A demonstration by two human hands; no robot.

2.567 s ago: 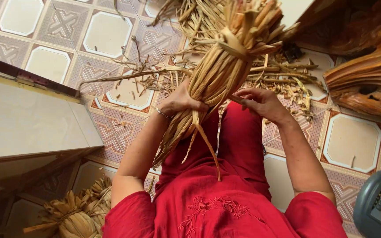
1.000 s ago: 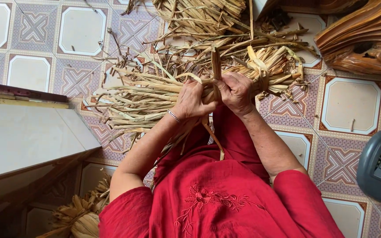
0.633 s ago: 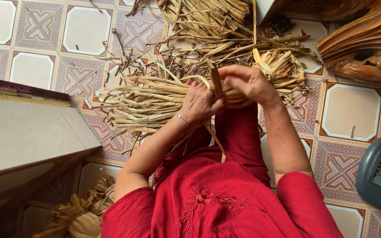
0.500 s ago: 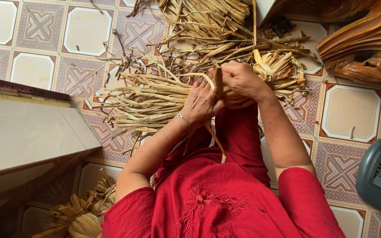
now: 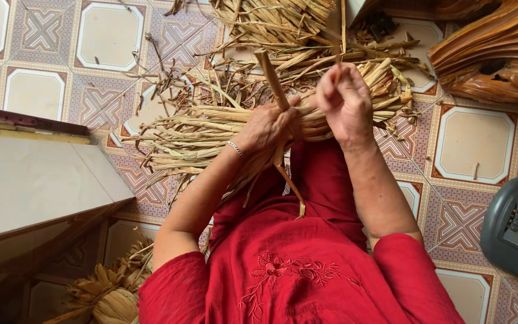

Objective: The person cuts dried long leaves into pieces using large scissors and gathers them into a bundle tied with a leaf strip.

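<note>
Two hands in closed grip: left hand (image 5: 269,127) around straw bundle (image 5: 211,129), right hand (image 5: 346,102) seemingly pinching a strand (image 5: 342,27).

Screen: one, set in a grey rounded device (image 5: 515,229) lying on the tiled floor (image 5: 475,144) at the right edge of the view | shape: small pale tilted rectangle, dark buttons beside it | packages, labels, signs: none seen

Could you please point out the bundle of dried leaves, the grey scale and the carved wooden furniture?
bundle of dried leaves (image 5: 199,135), head view, its loose left end.
grey scale (image 5: 514,231), head view, its casing.
carved wooden furniture (image 5: 499,54), head view, its carved front.
</note>
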